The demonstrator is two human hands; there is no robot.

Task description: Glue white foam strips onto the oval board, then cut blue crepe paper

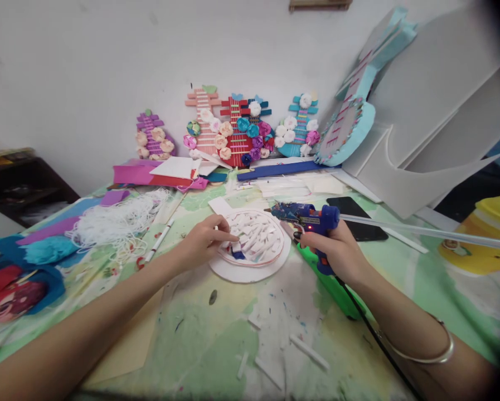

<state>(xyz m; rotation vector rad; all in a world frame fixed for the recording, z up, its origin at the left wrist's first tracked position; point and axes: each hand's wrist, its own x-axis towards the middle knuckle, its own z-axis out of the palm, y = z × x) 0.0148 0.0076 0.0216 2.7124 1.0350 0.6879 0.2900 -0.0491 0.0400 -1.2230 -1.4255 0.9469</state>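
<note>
My right hand (pixel 337 250) is wrapped round the grip of a blue hot glue gun (pixel 319 217). A long clear glue stick (pixel 408 229) sticks out of its back, and its nozzle points left over a round white foam board piece (pixel 250 273). Inside the raised rim of that piece lie many white foam scraps (pixel 258 236), with a blue bit at the near left. My left hand (pixel 205 239) reaches over the left rim. Its fingers are bent together, the tips at the scraps; what they pinch is too small to make out.
Loose white strips (pixel 309 352) lie in front. A black phone (pixel 358 218) and a green object (pixel 333 284) are at the right, beside a yellow container (pixel 488 234). White string (pixel 120 220) heaps at the left. Decorated lute-shaped crafts (pixel 235 131) lean on the wall.
</note>
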